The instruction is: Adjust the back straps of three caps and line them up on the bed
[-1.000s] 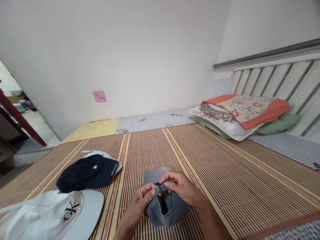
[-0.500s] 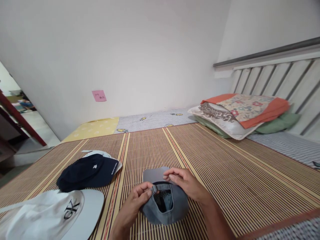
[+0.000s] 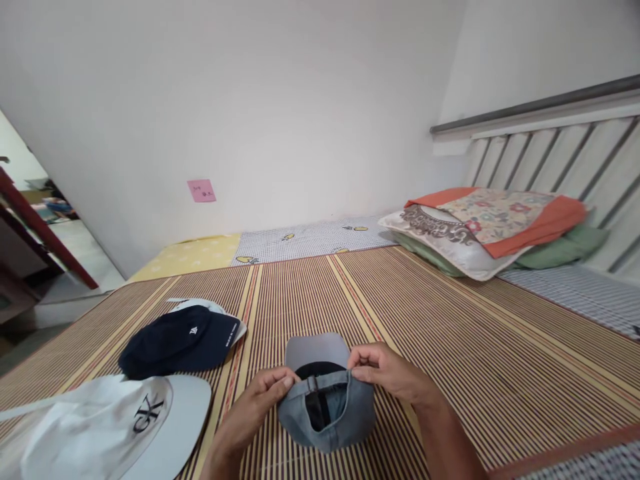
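A grey-blue cap (image 3: 330, 417) rests on the striped mat (image 3: 295, 297), its brim pointing away from me and its back opening and strap facing me. My left hand (image 3: 260, 400) pinches the rim at the left end of the strap. On the other side, my right hand (image 3: 393, 375) pinches the rim near the strap's right end. The buckle shows between the two hands, and the dark inside of the cap is partly visible.
A navy cap (image 3: 175, 341) overlaps a pale cap (image 3: 207, 305) at the left. Nearer, a white cap (image 3: 90, 427) has black letters. Cushions (image 3: 450, 250) lie at the back right by the slatted headboard (image 3: 545, 157). A pink note (image 3: 201, 191) is on the wall.
My right hand has moved from over the brim to the right end of the strap and now pinches the rim. My left hand has shifted slightly left, and the strap looks more stretched out.
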`<state>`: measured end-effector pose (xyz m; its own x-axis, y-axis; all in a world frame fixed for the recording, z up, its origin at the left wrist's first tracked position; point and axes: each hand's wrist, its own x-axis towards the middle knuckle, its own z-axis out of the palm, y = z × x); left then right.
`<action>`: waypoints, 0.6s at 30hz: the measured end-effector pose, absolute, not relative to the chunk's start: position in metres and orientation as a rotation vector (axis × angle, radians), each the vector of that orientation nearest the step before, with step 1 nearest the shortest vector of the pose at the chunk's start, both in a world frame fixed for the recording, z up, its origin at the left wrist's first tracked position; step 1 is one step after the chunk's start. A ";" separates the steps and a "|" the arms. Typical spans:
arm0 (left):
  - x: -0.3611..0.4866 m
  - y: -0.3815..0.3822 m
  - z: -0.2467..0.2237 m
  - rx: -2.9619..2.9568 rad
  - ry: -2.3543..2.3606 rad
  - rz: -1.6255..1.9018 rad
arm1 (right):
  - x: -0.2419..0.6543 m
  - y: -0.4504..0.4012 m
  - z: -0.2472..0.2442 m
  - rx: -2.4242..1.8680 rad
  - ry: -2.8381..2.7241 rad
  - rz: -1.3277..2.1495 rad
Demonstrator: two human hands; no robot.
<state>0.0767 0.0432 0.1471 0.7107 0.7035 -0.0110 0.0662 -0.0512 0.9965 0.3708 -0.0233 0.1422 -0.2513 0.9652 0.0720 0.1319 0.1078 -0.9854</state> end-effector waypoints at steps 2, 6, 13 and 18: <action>0.076 0.043 0.147 1.580 0.662 0.587 | 0.371 -0.023 0.142 -1.119 -1.538 1.253; 0.078 0.041 0.146 1.471 0.663 0.525 | 0.373 -0.022 0.142 -1.132 -1.534 1.242; 0.088 0.038 0.147 1.447 0.640 0.581 | 0.340 -0.030 0.169 -1.264 -1.537 1.040; 0.093 0.037 0.145 1.398 0.591 0.638 | 0.305 -0.024 0.202 -1.249 -1.769 0.963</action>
